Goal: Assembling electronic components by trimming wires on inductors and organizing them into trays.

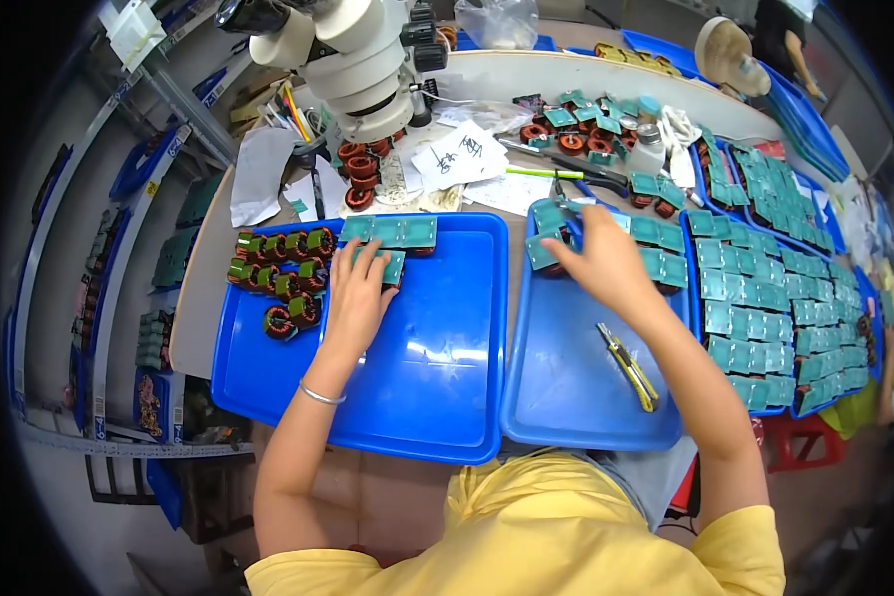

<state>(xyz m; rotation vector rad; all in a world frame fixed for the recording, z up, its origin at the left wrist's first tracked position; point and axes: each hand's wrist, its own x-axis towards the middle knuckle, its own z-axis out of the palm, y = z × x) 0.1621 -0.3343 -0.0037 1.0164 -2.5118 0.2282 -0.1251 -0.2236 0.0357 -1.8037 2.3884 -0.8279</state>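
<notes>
My left hand (354, 298), a silver bangle on its wrist, reaches into the left blue tray (427, 397). Its fingers curl over a copper coil with a green square top (394, 268), just in front of a row of green-topped coils (402, 232). Bare coils with dark red windings (286, 286) stand in rows left of that hand. Over the far left corner of the right blue tray (566, 397), my right hand (611, 260) has thumb and fingers around another green-topped coil (543, 250), partly hidden. More green-topped coils (661, 266) stand right of it.
A yellow utility knife (628, 368) lies in the right tray. Trays full of green-topped coils (745, 298) stand at the right. A microscope (353, 70) overhangs the back left. Papers (457, 159), a marker and loose coils (576, 129) lie behind the trays. Shelving (119, 268) stands left.
</notes>
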